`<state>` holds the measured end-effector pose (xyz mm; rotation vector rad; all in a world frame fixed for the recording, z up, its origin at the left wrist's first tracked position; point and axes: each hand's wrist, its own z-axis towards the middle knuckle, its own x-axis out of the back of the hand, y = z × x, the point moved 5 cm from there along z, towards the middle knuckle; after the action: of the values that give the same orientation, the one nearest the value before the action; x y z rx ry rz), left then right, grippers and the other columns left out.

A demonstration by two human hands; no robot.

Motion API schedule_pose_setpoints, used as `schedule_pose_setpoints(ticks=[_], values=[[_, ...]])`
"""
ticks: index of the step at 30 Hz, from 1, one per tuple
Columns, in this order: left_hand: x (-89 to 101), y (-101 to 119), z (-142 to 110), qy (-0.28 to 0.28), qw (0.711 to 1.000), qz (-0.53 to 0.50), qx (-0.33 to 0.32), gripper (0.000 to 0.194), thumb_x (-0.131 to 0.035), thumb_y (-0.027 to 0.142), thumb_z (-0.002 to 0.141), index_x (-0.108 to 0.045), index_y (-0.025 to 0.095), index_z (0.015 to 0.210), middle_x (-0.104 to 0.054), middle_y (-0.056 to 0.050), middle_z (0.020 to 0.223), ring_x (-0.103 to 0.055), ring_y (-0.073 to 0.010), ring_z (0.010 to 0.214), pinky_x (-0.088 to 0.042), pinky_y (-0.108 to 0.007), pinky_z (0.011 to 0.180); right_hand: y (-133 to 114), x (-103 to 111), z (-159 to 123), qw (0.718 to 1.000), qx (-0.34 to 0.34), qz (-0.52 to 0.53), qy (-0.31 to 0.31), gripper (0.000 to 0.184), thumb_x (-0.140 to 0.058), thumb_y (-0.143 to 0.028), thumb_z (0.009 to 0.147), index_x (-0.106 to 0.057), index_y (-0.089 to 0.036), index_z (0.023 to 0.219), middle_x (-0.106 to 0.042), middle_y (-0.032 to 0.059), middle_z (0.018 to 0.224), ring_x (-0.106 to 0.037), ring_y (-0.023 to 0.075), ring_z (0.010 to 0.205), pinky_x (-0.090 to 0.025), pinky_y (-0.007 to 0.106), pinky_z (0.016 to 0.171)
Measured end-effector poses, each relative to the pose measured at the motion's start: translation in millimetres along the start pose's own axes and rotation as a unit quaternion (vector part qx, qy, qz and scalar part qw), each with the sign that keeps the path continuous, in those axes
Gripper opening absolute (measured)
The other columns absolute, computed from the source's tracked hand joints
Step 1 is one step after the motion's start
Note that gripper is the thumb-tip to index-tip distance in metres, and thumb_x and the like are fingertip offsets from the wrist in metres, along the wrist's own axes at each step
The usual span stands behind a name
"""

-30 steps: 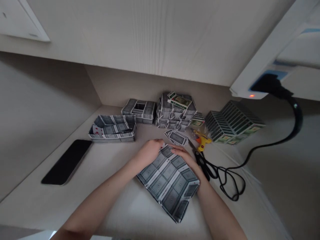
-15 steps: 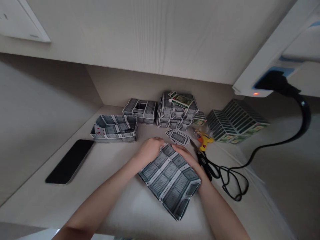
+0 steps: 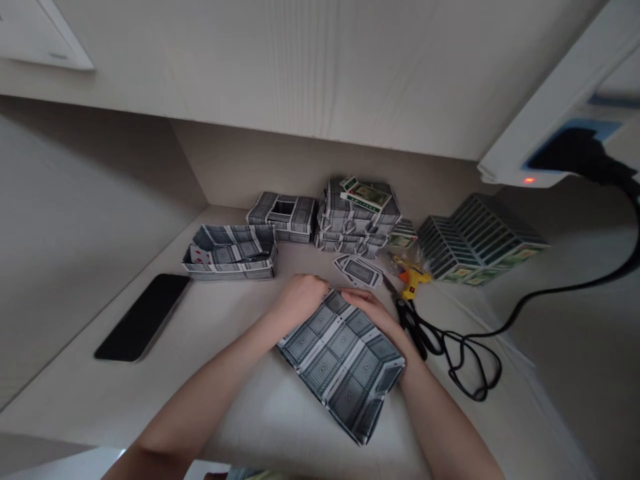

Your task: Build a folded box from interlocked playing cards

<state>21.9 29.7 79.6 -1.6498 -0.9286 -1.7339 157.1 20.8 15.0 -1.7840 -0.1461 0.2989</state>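
A shallow open box made of grey-patterned playing cards (image 3: 343, 357) lies tilted in front of me, its inside facing up. My left hand (image 3: 306, 297) is closed on its far left edge, the fingertips hidden behind the wall. Along the far right side my right hand (image 3: 367, 308) holds the box, fingers bent over the edge and the palm against the outer wall. Just beyond my hands is a small spread of loose playing cards (image 3: 361, 271). To the right of my right hand are black-handled scissors (image 3: 413, 327) and a yellow glue gun (image 3: 413, 280).
At the back stand a card box with a slot (image 3: 295, 215) and a stacked card box (image 3: 357, 217) bearing a card packet (image 3: 367, 195). Left are an open card tray (image 3: 230, 267) and a phone (image 3: 145, 319). Right are stacked card packets (image 3: 465, 243), a black cable (image 3: 480, 393) and a power strip (image 3: 505, 170).
The view has shifted slightly. Both hands keep their hold on the card box, which has barely moved.
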Motion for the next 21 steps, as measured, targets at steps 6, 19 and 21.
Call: schedule_pose_setpoints(ticks=[6,19,21], values=[[2.3,-3,-1,-0.023,0.999,-0.004,0.028,0.022,-0.044,0.021,0.080,-0.066,0.017,0.079,-0.067,-0.010,0.076,-0.063,-0.0217,0.072,-0.043,-0.029,0.062,-3,-4,-1,1.000,-0.006,-0.021,-0.022,0.040,-0.067,-0.044,0.060,-0.068,-0.021,0.093,-0.069,0.0034,0.091,-0.059,0.0249,0.095,-0.039,0.039,0.089],[-6.0,0,-4,0.034,0.988,-0.145,0.045,0.023,-0.038,0.014,0.083,-0.045,0.016,0.104,-0.064,-0.006,0.082,-0.061,-0.0166,0.075,-0.042,-0.023,0.061,0,0,1,1.000,-0.002,0.021,-0.009,0.037,-0.065,-0.043,0.064,-0.068,-0.023,0.095,-0.069,0.0020,0.091,-0.060,0.0234,0.091,-0.039,0.038,0.088],[-6.2,-4,-4,0.050,0.978,-0.192,0.056,0.016,-0.038,0.018,0.084,-0.047,0.016,0.098,-0.064,-0.004,0.078,-0.061,-0.0153,0.070,-0.041,-0.022,0.058,0,0,1,1.000,-0.004,0.021,-0.011,0.038,-0.065,-0.044,0.064,-0.068,-0.022,0.096,-0.069,0.0024,0.092,-0.059,0.0233,0.092,-0.039,0.037,0.088]])
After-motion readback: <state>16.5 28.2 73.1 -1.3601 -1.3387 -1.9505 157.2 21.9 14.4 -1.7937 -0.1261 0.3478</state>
